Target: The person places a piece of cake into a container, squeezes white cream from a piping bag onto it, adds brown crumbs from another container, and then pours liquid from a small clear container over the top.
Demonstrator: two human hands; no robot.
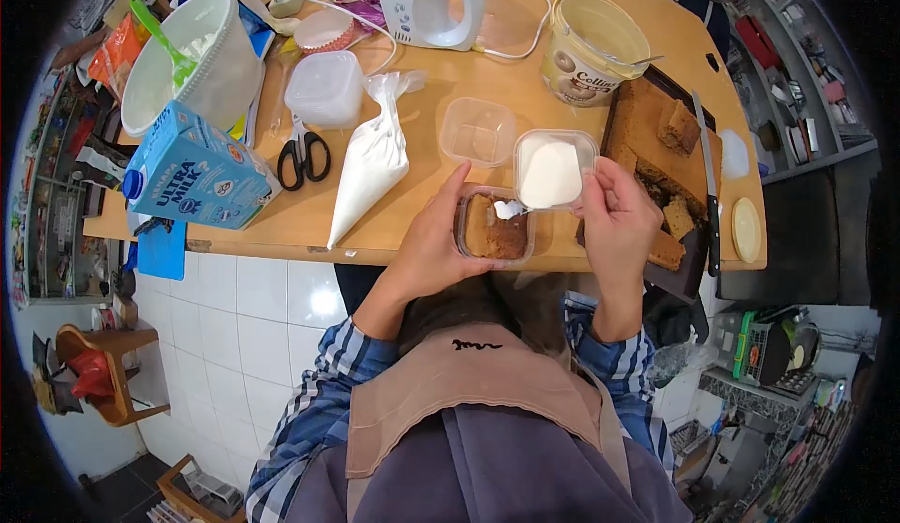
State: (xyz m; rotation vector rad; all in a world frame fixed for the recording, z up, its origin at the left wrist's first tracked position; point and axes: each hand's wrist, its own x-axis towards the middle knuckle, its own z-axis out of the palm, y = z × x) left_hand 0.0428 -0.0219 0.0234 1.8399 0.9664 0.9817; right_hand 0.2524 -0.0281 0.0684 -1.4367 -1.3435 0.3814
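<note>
Spreading white cream on cake looks like the job now. From the head view, the left hand (433,246) is wrapped around the small cake box (495,226) at the table (281,218) edge. The right hand (614,218) pinches a spoon (511,209) over it, just below the cream tub (551,171). Next, smear gently.

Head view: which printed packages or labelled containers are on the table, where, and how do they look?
Blue rectangular milk carton: lying at the left edge, blue cap, white lettering.
Round cream plastic tub: far right, open, printed label with brown picture, spoon inside.
Orange foil packet: far left corner, crumpled.
Purple foil wrapper: beside the white hand mixer.
</note>
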